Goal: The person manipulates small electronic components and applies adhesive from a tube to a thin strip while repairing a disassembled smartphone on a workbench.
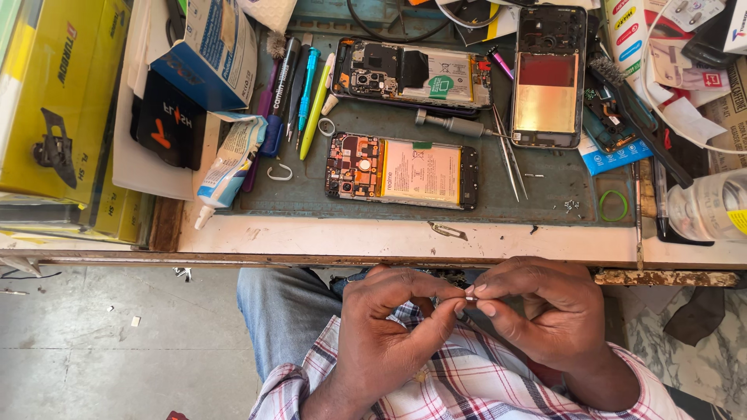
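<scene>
My left hand (389,319) and my right hand (537,311) meet over my lap, below the bench edge. Their fingertips pinch one tiny metal part (470,297) between them; it is too small to identify. On the green mat (545,190) above lie two opened phones with bare batteries, one (401,170) in the middle and one (411,73) behind it. A third phone shell (548,76) stands to the right. A screwdriver (451,123) and tweezers (510,155) rest between them.
Yellow boxes (58,101) and a blue box (206,50) crowd the left. A glue tube (229,165), pens (307,89), a green ring (612,205), a brush (634,109) and a clear bottle (708,206) surround the mat. A small blade (447,230) lies on the white bench edge.
</scene>
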